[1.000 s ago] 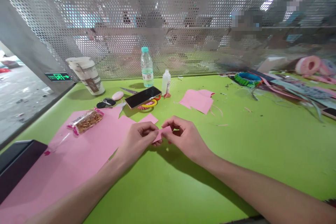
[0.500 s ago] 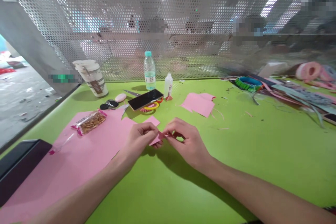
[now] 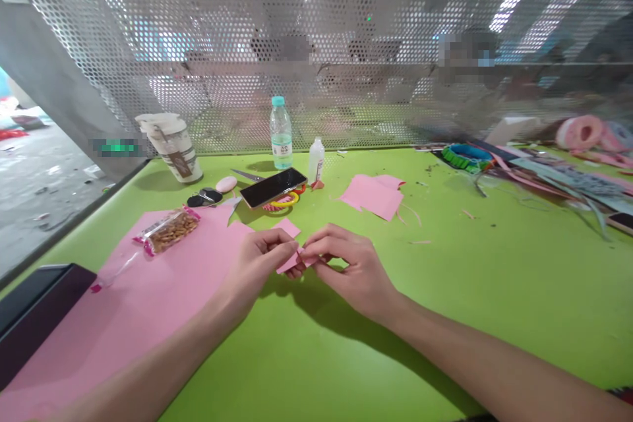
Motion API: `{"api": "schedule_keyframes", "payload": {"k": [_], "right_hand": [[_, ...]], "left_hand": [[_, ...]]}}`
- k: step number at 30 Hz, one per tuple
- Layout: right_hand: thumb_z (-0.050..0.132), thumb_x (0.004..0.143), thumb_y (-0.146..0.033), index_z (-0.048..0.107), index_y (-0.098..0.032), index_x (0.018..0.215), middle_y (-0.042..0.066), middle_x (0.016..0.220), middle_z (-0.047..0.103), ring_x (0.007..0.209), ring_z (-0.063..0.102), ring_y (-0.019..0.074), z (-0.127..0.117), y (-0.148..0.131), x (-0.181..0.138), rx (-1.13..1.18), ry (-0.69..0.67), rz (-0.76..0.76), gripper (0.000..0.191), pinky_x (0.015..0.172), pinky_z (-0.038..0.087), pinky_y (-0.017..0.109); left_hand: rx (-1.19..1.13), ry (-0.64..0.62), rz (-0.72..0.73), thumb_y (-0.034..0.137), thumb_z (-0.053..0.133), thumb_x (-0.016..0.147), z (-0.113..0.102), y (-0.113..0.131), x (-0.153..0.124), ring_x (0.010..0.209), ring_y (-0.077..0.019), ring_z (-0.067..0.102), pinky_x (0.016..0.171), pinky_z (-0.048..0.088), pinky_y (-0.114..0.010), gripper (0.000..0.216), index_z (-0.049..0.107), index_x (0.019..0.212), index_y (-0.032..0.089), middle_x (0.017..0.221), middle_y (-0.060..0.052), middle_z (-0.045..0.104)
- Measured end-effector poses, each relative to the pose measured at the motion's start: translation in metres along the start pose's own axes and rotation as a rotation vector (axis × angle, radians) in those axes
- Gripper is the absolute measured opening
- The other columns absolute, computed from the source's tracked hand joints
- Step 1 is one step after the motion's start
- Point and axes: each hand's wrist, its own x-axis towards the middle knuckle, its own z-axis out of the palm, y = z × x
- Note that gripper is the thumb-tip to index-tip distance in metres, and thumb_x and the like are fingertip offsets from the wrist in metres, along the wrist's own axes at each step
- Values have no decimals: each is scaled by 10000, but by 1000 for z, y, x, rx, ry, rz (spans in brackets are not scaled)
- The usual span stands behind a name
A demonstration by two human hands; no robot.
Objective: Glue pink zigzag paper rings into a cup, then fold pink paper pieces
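Note:
Over the middle of the green table [image 3: 445, 290], my left hand [image 3: 260, 264] and my right hand [image 3: 351, 267] meet, both pinching one small pink paper piece [image 3: 293, 262]. Thumbs and forefingers of each hand are closed on it, so most of the piece is hidden. A large pink sheet [image 3: 128, 303] lies under my left forearm. Just beyond my hands, a small pink scrap [image 3: 288, 227] rests on the table.
A snack packet [image 3: 167, 231] lies on the large sheet. Behind it are a paper cup [image 3: 173, 147], a water bottle [image 3: 280, 132], a glue bottle [image 3: 316, 159], a phone [image 3: 273, 186], scissors [image 3: 246, 175] and cut pink paper [image 3: 373, 195]. Craft clutter [image 3: 544, 171] fills the far right; a dark case [image 3: 34, 306] sits left.
My fingers have closed in tighter on the pink piece, the right thumb and forefinger now pressed against the left ones. The view has shifted slightly.

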Motion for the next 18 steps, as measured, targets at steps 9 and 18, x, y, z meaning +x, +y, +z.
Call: {"api": "schedule_keyframes", "payload": {"k": [9, 18], "right_hand": [[636, 1043, -234, 719, -200, 1062, 32, 944, 768, 830, 717, 167, -2, -8, -1, 40, -37, 194, 92, 709, 566, 278], [644, 1024, -202, 683, -207, 1046, 2, 856, 754, 751, 708, 153, 2, -4, -4, 138, -73, 339, 45, 661, 525, 261]], "left_hand": [[63, 16, 2, 302, 755, 880, 6, 10, -2, 604, -150, 689, 617, 537, -236, 204, 750, 736, 157, 650, -21, 744], [104, 13, -24, 346, 777, 857, 9, 11, -4, 594, -149, 701, 618, 567, -239, 225, 751, 731, 161, 586, 17, 679]]}}
